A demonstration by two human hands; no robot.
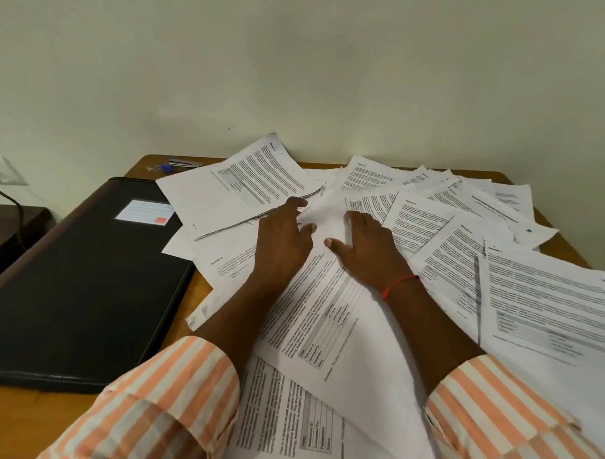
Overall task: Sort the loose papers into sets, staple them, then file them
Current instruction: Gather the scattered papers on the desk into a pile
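Both hands lie palm-down on the paper layer near the middle of the brown wooden tabletop. On the left hand the fingers are extended and relaxed, with the fingertips touching the near corner of a thicker stack of printed sheets. Whether any fingertip slips under that corner cannot be told. On the right hand the fingers are spread flat and the thumb is held out to the side, pressing on a white sheet with a printed table. Neither hand pinches anything.

The loose white printed papers overlap at mixed angles from the far edge to the near edge, covering the centre and the right side. Sheets at the right and near edges are cut off by the frame. The print is too blurred to read.

A black rectangular file folder with a white label lies flat along the left edge, its right side partly under the papers. At the far left corner sits a small silver-and-blue object, partly hidden by the stack and too small to identify.

Orange-and-white striped sleeves cover both forearms. A red thread circles the right wrist.
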